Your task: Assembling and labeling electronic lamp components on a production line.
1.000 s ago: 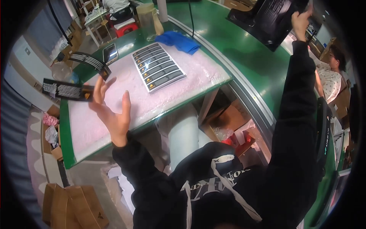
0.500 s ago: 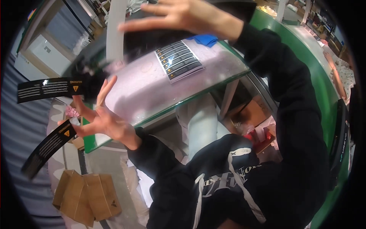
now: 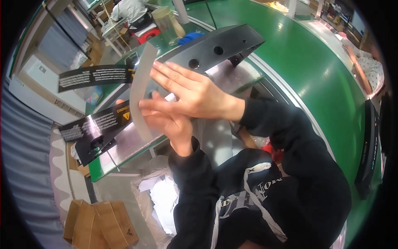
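Note:
Above the table my two hands are close together. My left hand (image 3: 171, 123) holds two black warning labels (image 3: 96, 120) that stick out to the left from its fingers; those fingertips are partly hidden. A curved pale strip (image 3: 143, 89) stands in front of the labels' inner ends. At its edge are the stretched fingertips of my right hand (image 3: 197, 93), which hold it. Behind the hands a long black housing (image 3: 236, 39) with round holes lies across the table, its middle covered by my hands.
The green-edged table (image 3: 120, 155) carries a blue cloth (image 3: 190, 38) and a clear jar (image 3: 168, 25). An opened cardboard box (image 3: 99, 222) and a bag of white paper (image 3: 161, 197) are below. Another person's arm (image 3: 360, 74) is at the far right, beyond a green surface (image 3: 306, 74).
My right hand has come down beside the left with the pale strip. My left hand has moved right with the labels. The black housing now lies where the label sheet showed.

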Action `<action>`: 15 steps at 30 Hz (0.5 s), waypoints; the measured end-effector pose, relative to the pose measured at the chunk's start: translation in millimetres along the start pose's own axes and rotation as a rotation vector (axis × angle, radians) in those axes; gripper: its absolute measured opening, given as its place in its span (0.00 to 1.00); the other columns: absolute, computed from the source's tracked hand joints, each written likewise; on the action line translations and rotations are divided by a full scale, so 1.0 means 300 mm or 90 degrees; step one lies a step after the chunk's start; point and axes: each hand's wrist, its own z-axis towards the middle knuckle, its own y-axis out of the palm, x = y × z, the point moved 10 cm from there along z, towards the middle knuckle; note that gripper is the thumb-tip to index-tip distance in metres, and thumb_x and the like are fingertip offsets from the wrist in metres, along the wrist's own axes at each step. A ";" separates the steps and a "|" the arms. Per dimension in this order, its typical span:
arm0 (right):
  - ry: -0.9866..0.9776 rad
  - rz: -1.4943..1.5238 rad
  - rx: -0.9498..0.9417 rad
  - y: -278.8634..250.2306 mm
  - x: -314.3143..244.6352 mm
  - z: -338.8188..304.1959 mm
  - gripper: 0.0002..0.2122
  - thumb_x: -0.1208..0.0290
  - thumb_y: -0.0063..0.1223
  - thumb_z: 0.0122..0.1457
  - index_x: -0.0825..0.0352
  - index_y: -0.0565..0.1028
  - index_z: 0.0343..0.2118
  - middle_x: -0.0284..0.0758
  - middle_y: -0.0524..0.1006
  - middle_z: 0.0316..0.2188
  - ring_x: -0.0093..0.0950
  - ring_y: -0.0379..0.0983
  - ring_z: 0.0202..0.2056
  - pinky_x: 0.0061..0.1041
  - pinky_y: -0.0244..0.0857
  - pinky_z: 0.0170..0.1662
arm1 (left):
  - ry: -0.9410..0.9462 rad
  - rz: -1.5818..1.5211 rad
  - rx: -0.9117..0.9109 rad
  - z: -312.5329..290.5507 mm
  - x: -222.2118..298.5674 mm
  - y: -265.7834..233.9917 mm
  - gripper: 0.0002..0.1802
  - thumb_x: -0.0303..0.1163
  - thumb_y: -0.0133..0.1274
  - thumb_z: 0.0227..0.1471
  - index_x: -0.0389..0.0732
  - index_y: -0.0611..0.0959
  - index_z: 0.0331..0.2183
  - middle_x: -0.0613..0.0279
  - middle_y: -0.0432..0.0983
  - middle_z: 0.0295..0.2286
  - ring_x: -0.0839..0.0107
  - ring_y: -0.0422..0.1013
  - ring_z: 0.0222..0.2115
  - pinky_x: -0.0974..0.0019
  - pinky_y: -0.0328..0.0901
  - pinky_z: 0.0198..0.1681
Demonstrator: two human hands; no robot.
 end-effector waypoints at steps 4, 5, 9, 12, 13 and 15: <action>0.057 -0.003 -0.053 -0.044 0.074 -0.067 0.22 0.74 0.49 0.50 0.50 0.69 0.51 0.37 0.74 0.45 0.31 0.70 0.48 0.32 0.61 0.54 | 0.008 -0.057 0.080 0.036 0.087 0.038 0.33 0.27 0.42 0.55 0.37 0.45 0.58 0.47 0.56 0.53 0.65 0.59 0.50 0.64 0.54 0.52; 0.065 -0.024 -0.081 -0.062 0.092 -0.089 0.22 0.76 0.48 0.49 0.53 0.70 0.50 0.36 0.74 0.45 0.29 0.70 0.49 0.33 0.59 0.55 | -0.063 -0.199 0.197 0.024 0.065 0.011 0.35 0.25 0.42 0.54 0.36 0.44 0.58 0.46 0.57 0.53 0.61 0.55 0.54 0.61 0.50 0.55; 0.264 -0.191 -0.026 -0.247 0.361 -0.238 0.29 0.83 0.42 0.45 0.54 0.66 0.54 0.32 0.73 0.45 0.28 0.70 0.47 0.33 0.56 0.56 | -0.099 -0.092 0.148 0.048 0.046 0.004 0.33 0.18 0.41 0.54 0.43 0.47 0.57 0.52 0.57 0.54 0.71 0.65 0.41 0.69 0.61 0.47; 0.376 -0.358 -0.108 -0.322 0.480 -0.293 0.28 0.82 0.46 0.45 0.58 0.67 0.53 0.31 0.74 0.38 0.34 0.71 0.40 0.37 0.60 0.51 | -0.121 -0.058 0.154 0.024 0.036 -0.052 0.34 0.18 0.41 0.54 0.46 0.46 0.57 0.54 0.55 0.56 0.70 0.65 0.41 0.67 0.64 0.45; 0.444 -0.405 -0.134 -0.377 0.512 -0.294 0.26 0.82 0.46 0.45 0.61 0.68 0.52 0.31 0.74 0.36 0.35 0.71 0.39 0.36 0.59 0.50 | -0.130 -0.062 0.146 0.029 0.041 -0.041 0.35 0.18 0.41 0.54 0.47 0.46 0.57 0.55 0.54 0.56 0.70 0.65 0.41 0.67 0.66 0.44; 0.318 -0.504 -0.103 -0.463 0.433 -0.175 0.26 0.81 0.44 0.47 0.60 0.66 0.54 0.38 0.73 0.40 0.38 0.71 0.41 0.36 0.59 0.51 | -0.150 -0.098 0.152 0.023 0.053 -0.032 0.36 0.18 0.42 0.53 0.49 0.46 0.58 0.55 0.53 0.56 0.70 0.64 0.42 0.66 0.67 0.42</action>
